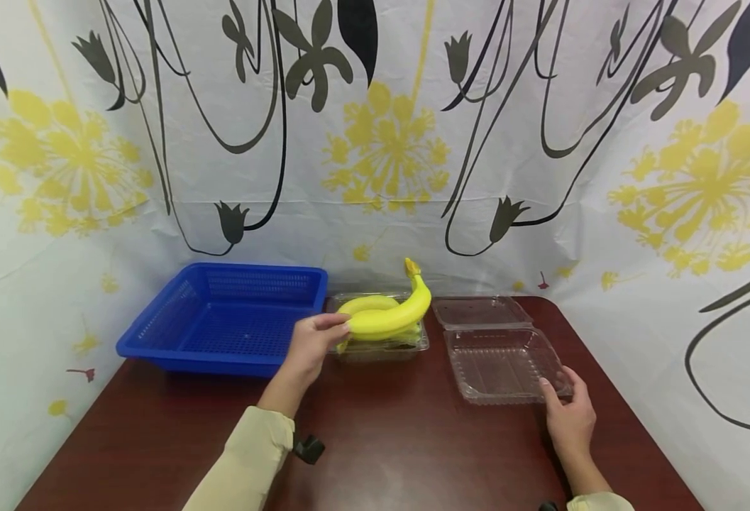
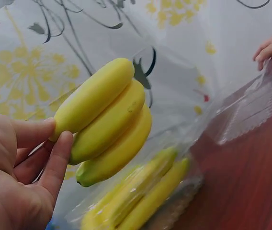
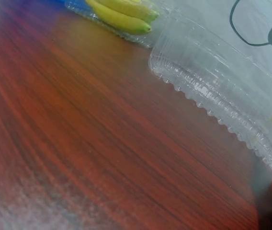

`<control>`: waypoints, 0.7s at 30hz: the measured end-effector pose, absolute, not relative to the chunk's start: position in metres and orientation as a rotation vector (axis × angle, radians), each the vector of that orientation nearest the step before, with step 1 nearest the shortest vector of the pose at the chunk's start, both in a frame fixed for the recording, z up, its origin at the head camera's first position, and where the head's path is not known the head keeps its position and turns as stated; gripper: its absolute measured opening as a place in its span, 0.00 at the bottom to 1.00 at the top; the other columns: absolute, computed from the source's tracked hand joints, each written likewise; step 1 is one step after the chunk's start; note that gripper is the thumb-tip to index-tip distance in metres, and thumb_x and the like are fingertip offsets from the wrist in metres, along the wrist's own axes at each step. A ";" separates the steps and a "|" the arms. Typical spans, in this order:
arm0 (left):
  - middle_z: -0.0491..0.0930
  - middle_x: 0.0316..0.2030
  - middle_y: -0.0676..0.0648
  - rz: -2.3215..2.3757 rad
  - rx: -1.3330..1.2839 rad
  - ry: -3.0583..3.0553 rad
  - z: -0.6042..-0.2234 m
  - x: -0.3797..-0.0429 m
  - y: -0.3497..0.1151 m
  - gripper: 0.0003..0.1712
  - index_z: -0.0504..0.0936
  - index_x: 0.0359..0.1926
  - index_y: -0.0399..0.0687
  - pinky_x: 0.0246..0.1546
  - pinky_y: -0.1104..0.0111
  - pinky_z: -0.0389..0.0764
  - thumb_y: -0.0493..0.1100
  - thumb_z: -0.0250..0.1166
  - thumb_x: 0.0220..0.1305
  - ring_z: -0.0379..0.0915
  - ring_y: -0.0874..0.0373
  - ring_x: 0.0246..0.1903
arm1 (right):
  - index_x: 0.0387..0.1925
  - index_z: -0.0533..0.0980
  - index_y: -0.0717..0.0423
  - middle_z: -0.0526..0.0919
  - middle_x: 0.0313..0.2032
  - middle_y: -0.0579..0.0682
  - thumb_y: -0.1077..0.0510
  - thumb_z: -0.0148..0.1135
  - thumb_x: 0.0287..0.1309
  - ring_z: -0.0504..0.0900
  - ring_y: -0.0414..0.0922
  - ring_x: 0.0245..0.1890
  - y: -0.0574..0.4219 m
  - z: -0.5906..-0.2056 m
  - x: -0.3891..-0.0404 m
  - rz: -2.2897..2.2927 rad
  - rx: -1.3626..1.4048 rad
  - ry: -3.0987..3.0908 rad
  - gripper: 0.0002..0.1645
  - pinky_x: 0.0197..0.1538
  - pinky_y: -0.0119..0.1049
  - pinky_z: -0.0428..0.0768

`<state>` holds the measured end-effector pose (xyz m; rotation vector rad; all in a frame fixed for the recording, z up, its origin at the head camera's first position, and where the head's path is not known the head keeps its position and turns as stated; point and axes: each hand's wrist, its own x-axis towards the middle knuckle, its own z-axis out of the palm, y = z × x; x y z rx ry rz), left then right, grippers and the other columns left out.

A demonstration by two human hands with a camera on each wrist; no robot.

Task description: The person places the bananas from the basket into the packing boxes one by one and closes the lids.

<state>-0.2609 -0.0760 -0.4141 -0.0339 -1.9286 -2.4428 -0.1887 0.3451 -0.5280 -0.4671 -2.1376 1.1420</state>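
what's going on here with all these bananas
A person's left hand holds up a bunch of bananas by one end. Their right hand grips the near right corner of an open clear container with its lid folded back. Behind the held bunch, a second clear container has more bananas in it, and a blue basket stands to the left on the table.

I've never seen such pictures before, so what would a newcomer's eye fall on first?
Probably the bunch of curved, bright yellow bananas, held up by the left hand near the centre of the head view. Next, the blue, rectangular plastic basket left of them, then the open, clear plastic container right of them, gripped at its near right corner by the right hand.
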 end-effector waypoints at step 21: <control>0.84 0.32 0.46 -2.675 -0.176 -1.810 -0.443 -0.255 -0.003 0.20 0.76 0.50 0.16 0.43 0.58 0.82 0.25 0.65 0.57 0.81 0.59 0.26 | 0.65 0.70 0.53 0.79 0.53 0.55 0.50 0.65 0.62 0.69 0.31 0.38 0.347 -0.531 -0.191 1.150 -0.471 -2.131 0.31 0.37 0.21 0.67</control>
